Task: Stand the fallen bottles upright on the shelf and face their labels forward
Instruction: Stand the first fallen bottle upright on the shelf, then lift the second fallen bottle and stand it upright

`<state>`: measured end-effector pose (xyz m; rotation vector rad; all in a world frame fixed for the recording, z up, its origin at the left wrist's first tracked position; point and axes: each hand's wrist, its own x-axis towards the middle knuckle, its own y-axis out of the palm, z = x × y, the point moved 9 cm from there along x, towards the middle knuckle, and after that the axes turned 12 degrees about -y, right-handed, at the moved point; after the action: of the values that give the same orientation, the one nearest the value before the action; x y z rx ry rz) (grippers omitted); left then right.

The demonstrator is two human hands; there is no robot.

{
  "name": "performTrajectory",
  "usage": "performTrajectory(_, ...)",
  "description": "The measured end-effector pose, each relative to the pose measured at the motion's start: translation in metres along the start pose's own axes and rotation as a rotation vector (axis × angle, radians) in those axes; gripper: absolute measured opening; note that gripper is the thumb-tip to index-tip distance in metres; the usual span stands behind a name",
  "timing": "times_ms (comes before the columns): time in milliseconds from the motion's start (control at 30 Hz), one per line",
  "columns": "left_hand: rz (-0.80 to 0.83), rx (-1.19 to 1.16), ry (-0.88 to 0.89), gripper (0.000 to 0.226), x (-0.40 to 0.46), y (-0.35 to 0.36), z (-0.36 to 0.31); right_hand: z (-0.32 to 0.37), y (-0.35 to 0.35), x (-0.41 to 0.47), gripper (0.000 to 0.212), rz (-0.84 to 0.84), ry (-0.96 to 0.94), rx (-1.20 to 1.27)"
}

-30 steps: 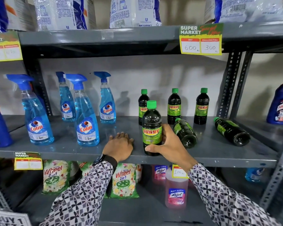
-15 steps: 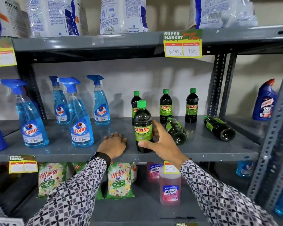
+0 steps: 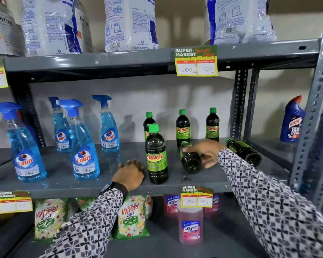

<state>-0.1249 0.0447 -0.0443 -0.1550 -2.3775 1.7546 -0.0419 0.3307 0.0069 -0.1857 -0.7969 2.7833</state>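
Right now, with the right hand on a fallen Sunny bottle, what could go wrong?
The right hand only rests on the near fallen bottle, which could roll toward the shelf edge. Lifting it could knock the upright front bottle beside it. The second fallen bottle lies loose and untouched.

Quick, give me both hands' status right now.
Left hand: open, flat on the shelf, holding nothing.
Right hand: over the fallen bottle; whether it grips cannot be told.
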Motion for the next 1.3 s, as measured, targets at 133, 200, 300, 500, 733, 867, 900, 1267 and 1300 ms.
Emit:
performTrajectory(133, -0.005, 0.006, 0.009, 0.046, 0.002, 0.001, 0.001, 0.009, 0.022, -0.009, 0.045, 0.052, 0.058, 0.063)
performTrajectory(200, -0.010, 0.018, 0.011, 0.046, 0.002, 0.000, 0.001, 0.010, 0.026, -0.010, 0.045, 0.041, 0.049, 0.106)
performTrajectory(300, -0.010, 0.020, 0.019, 0.048, 0.003, 0.003, 0.003, 0.010, 0.011, -0.005, 0.052, -0.058, -0.031, 0.183)
performTrajectory(500, -0.027, 0.039, 0.033, 0.047, 0.004, 0.002, 0.001, 0.030, -0.036, -0.010, 0.049, -0.484, -0.415, 0.068)
performTrajectory(733, -0.046, 0.106, 0.047, 0.048, 0.003, 0.001, -0.005, -0.002, -0.031, -0.021, 0.064, -0.650, -0.517, -0.079)
performTrajectory(867, -0.032, 0.167, 0.062, 0.050, 0.011, 0.008, -0.001, -0.009, -0.028, -0.024, 0.071, -0.659, -0.503, -0.153)
performTrajectory(900, -0.029, 0.180, 0.067, 0.050, 0.013, 0.009, 0.000, -0.009, -0.027, -0.024, 0.073, -0.649, -0.492, -0.158)
performTrajectory(1267, -0.026, 0.193, 0.061, 0.050, 0.018, 0.014, 0.005, -0.013, -0.016, -0.009, 0.063, -0.370, -0.539, 0.417)
performTrajectory(1300, -0.026, 0.195, 0.064, 0.050, 0.018, 0.014, 0.005, -0.012, -0.017, -0.011, 0.066, -0.396, -0.533, 0.367)
